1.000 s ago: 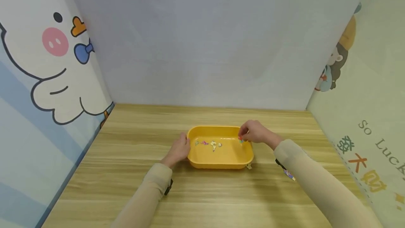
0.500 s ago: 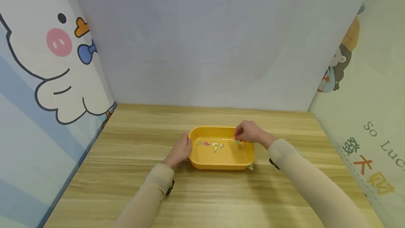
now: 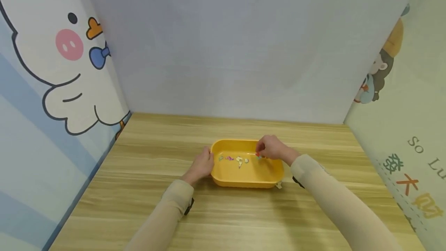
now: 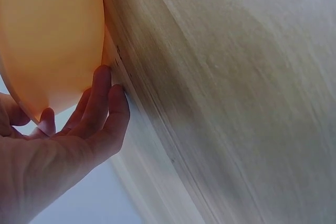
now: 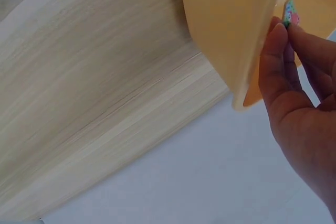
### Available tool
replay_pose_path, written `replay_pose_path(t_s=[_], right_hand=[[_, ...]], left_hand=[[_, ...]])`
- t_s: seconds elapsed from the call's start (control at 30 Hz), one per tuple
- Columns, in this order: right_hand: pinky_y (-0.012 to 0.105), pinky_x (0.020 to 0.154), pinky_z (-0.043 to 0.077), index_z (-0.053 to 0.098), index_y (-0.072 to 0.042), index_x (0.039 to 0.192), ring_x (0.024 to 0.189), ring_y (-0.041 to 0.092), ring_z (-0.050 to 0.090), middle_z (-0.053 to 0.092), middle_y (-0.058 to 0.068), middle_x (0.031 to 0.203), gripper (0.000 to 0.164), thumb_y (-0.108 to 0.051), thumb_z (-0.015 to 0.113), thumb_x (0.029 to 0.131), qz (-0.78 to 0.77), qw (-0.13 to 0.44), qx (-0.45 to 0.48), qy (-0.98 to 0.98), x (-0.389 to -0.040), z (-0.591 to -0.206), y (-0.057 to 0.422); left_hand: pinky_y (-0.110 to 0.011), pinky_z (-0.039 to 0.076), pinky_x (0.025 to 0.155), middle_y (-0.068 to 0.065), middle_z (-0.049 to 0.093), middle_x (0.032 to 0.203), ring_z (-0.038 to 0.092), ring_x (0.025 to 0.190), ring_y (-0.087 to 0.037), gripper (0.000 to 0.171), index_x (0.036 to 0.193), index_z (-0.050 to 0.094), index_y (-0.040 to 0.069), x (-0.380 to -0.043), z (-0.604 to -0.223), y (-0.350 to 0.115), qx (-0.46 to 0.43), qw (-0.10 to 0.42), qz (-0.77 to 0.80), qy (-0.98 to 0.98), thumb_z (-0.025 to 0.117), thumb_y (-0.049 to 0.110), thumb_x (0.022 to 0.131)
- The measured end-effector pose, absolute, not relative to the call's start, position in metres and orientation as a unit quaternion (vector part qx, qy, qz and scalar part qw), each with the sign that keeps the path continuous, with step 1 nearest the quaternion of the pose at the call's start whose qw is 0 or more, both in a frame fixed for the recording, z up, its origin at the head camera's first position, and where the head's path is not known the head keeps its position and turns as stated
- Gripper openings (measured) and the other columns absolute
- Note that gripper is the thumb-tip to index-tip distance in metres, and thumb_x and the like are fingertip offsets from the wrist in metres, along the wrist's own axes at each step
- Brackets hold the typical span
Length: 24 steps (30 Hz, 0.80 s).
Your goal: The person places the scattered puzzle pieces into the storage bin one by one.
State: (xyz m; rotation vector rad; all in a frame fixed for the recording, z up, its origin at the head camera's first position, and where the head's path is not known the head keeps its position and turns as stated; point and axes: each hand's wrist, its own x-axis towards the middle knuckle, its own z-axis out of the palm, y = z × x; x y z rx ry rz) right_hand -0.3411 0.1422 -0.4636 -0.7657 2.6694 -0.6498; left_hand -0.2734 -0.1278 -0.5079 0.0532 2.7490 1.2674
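A shallow yellow plastic tray stands on the wooden table. At its left end my left hand grips the rim, the thumb over the edge and the other fingers along the outside wall in the left wrist view. My right hand reaches over the far right of the tray, pinching a small flat red-and-teal piece between thumb and fingertips, low inside the tray. Left of it lie a pale green piece, a pink-purple piece, a larger cream piece and a small pale piece, roughly in a row.
A small cream piece lies just outside the tray's near right corner. The table meets a plain grey-white backdrop behind. Printed cloths, one with a duck, stand at either side.
My right hand has moved left and slightly down within the tray with the red-and-teal piece. The blue-purple piece on the table at right is now out of sight. My left hand keeps its grip.
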Motion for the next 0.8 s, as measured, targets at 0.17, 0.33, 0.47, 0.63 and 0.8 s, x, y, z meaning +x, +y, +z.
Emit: replay_pose_path(t_s=[0.17,0.33,0.47,0.63,0.8], right_hand=[[0.028,0.057,0.05,0.071,-0.001,0.088,0.061,0.014,0.058,0.066,0.003,0.077,0.006,0.001,0.066,0.086,-0.22,0.141,-0.274,0.925,-0.343,-0.465,0.136],[0.028,0.061,0.051,0.072,-0.001,0.087,0.063,0.012,0.058,0.066,0.001,0.076,0.005,0.001,0.068,0.085,-0.216,0.134,-0.28,0.926,-0.345,-0.471,0.129],[0.03,0.064,0.05,0.072,-0.003,0.084,0.067,0.014,0.057,0.065,-0.001,0.076,0.004,0.0,0.069,0.084,-0.204,0.124,-0.287,0.927,-0.346,-0.475,0.126],[0.032,0.066,0.049,0.072,-0.005,0.081,0.068,0.015,0.055,0.064,-0.002,0.075,0.003,-0.003,0.07,0.083,-0.172,0.112,-0.266,0.942,-0.345,-0.481,0.127],[0.038,0.073,0.049,0.073,-0.003,0.083,0.072,0.018,0.058,0.066,0.0,0.077,0.003,-0.003,0.07,0.082,-0.18,0.098,-0.274,0.939,-0.345,-0.486,0.121]], left_hand=[[-0.033,0.048,0.061,-0.012,0.055,0.082,0.057,0.069,-0.021,0.02,0.115,0.042,-0.001,-0.273,-0.506,-0.13,0.032,0.053,0.41,0.91,0.034,0.013,0.103],[-0.032,0.048,0.062,-0.011,0.055,0.085,0.056,0.071,-0.02,0.022,0.118,0.042,0.0,-0.274,-0.506,-0.133,0.026,0.055,0.406,0.912,0.033,0.015,0.104],[-0.034,0.047,0.061,-0.012,0.053,0.081,0.055,0.069,-0.022,0.019,0.114,0.042,0.0,-0.274,-0.506,-0.131,0.028,0.048,0.399,0.915,0.034,0.013,0.103],[-0.035,0.047,0.06,-0.012,0.053,0.079,0.054,0.068,-0.023,0.017,0.11,0.042,0.0,-0.273,-0.506,-0.126,0.047,0.048,0.403,0.913,0.034,0.012,0.102],[-0.033,0.046,0.058,-0.01,0.053,0.078,0.054,0.067,-0.022,0.018,0.112,0.043,0.0,-0.273,-0.507,-0.129,0.04,0.043,0.405,0.912,0.034,0.012,0.102]])
